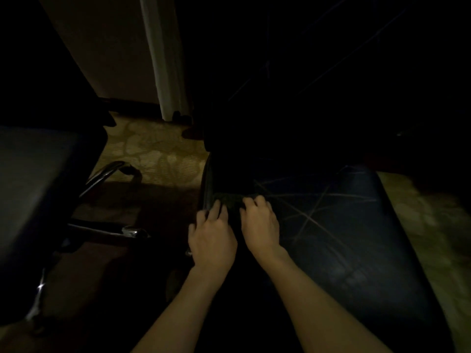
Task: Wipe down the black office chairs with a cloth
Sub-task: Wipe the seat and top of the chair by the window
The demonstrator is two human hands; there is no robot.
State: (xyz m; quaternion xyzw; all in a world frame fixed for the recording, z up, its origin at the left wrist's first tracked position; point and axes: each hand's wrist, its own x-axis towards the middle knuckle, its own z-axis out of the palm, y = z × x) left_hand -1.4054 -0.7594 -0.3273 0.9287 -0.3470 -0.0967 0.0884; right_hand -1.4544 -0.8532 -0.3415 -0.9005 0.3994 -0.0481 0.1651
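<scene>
The scene is very dark. A black office chair fills the right half, its shiny seat (344, 225) marked with thin light streaks and its backrest (280, 98) rising behind. A dark cloth (233, 200) lies near the seat's left edge, close to the backrest. My left hand (212, 238) rests on the cloth's left end with fingers spread over the seat edge. My right hand (260, 220) lies beside it, its fingertips bent down onto the cloth. Whether either hand grips the cloth is hidden in the dark.
A second black chair (38, 187) stands at the left, with chrome base legs (107, 174) and a caster (135, 231) reaching toward the middle. Patterned carpet (158, 154) lies between the chairs. A pale wall and a white post (165, 59) rise behind.
</scene>
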